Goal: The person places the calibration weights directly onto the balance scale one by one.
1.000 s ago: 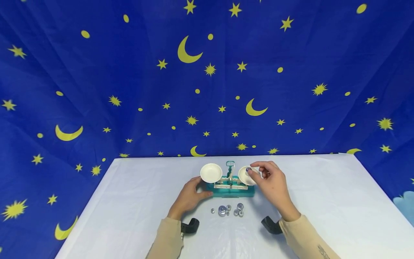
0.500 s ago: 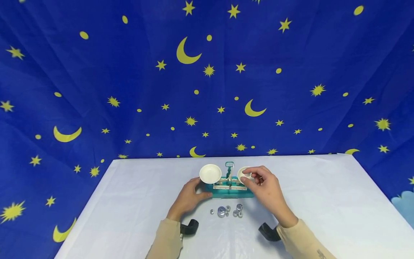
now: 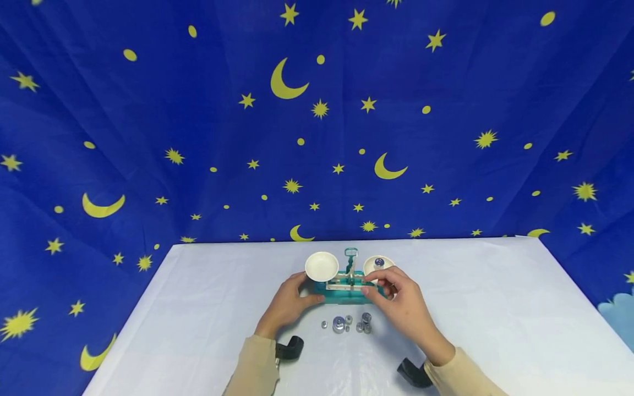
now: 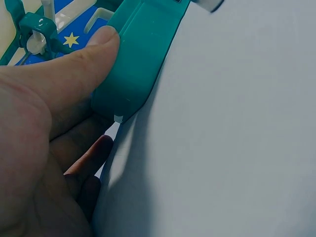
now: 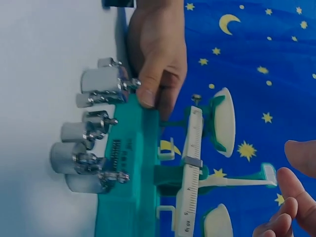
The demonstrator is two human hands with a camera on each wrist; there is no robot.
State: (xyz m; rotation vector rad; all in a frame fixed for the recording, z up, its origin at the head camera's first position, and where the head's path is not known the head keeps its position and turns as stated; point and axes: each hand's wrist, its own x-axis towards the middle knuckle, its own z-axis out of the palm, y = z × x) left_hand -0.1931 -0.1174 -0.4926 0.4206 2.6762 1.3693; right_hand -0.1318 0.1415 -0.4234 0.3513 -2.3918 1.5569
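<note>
- Seven metal weights (image 3: 339, 324) stand on the white table (image 3: 198, 341) before me; any marks stamped on them are too blurred to read.
- My right hand (image 3: 402, 297) is bent loosely just in front of the beam, thumb and forefinger parted, nothing between them.
- My left hand (image 3: 289, 300) grips the left end of the balance scale (image 3: 349, 298), thumb on top of its green base; dark lettering (image 5: 117, 153) there is too smeared to make out.
- The scale's white beam (image 5: 188, 197) has a graduated face, with what looks like "0.1g" near one end.
- Behind, the left pan (image 3: 322, 267) is bare; a weight (image 3: 379, 263) sits upright in the right pan (image 3: 369, 268).
- Farthest, a blue starry backdrop (image 3: 223, 132).
</note>
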